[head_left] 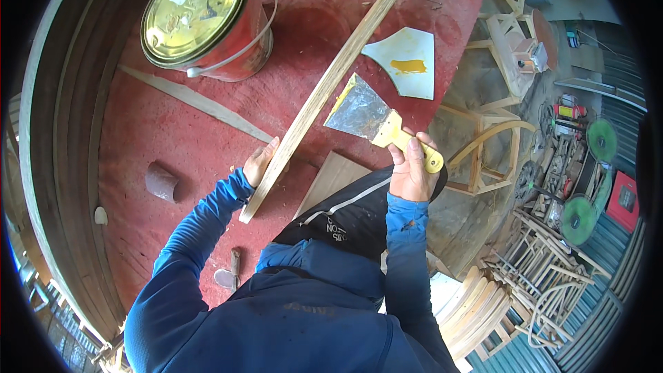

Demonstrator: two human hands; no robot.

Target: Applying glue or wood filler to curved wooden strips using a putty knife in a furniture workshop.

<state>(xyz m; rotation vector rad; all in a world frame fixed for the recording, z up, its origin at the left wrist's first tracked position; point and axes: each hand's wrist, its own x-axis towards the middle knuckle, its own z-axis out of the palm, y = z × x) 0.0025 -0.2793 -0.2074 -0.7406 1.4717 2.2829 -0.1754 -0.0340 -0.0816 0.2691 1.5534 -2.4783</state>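
My left hand (259,164) grips a long wooden strip (331,81) close to its near end. The strip runs diagonally away over the red work surface, and my fingers are partly hidden behind it. In my right hand (412,174) is a putty knife (360,112), held by its yellow handle. Its wide metal blade points up and left, with yellow filler along the edge, beside the strip. Just beyond the blade lies a white angular board (407,62) with a smear of yellow-orange filler on it.
A red paint bucket (238,52) with a dented gold lid stands at the far left. A thin tapered wood piece (200,105) and a curled sandpaper piece (161,181) lie on the red surface (131,145). Wooden frames (483,145) stand at the right, near green fans (579,221).
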